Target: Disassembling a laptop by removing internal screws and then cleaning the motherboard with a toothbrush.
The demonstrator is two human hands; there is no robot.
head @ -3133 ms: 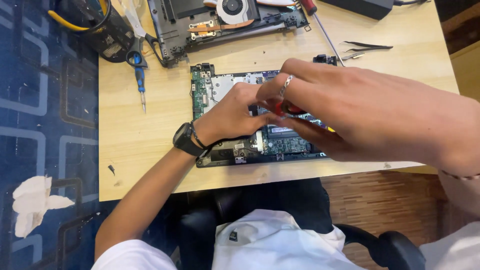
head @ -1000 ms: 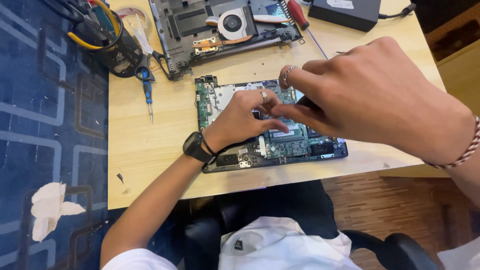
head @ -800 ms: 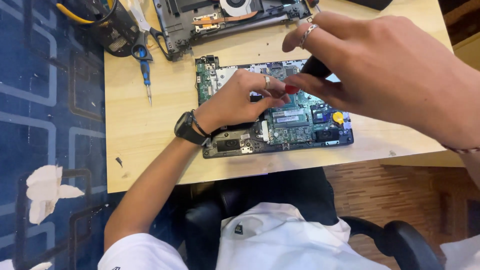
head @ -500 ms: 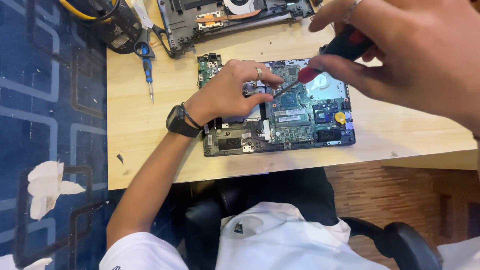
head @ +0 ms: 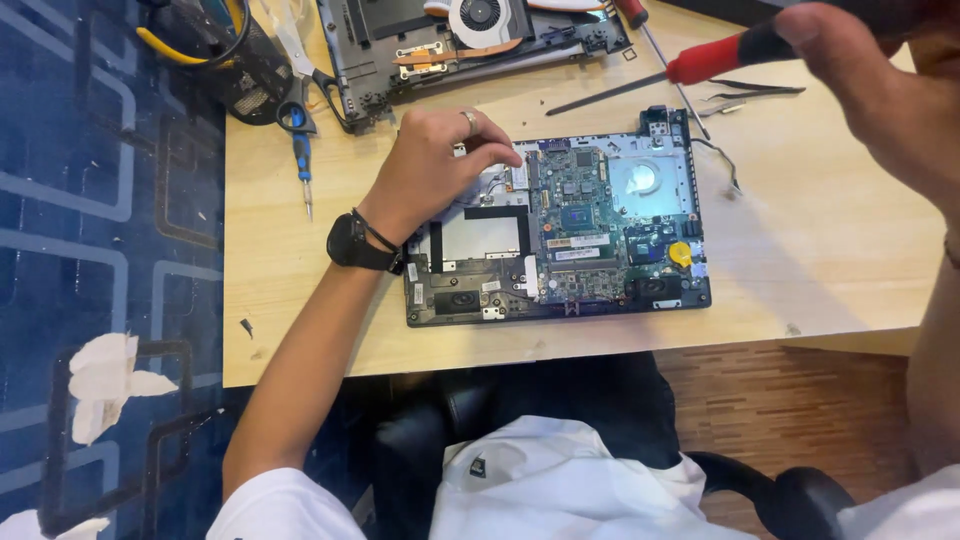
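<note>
Opened laptop base (head: 560,235) lies flat at centre frame on the light wooden table (head: 820,250), near the table's front edge. Green circuit board exposed in its middle; a round silver patch at its upper right, a yellow coin cell (head: 680,253) at lower right, a bare pale rectangle at left.

Left hand (head: 435,165): resting on the upper left part of the base, fingers curled together, tips pressing at the board's top edge. Ring on one finger; black wristwatch (head: 350,241) on the wrist.

Right hand (head: 880,90): upper right of frame, raised above the table and clear of the base, closed around a red-and-black-handled screwdriver (head: 660,78). Shaft points left and slightly down; tip hangs over the table just above the base's upper edge.

Further out: a second dismantled laptop chassis (head: 470,35) with a visible fan, top centre. Tweezers (head: 755,90) right of the screwdriver. A small blue screwdriver (head: 302,165) left of the hand. Black mesh cup of tools (head: 235,50), upper left. Blue patterned carpet (head: 90,200) along the left.
</note>
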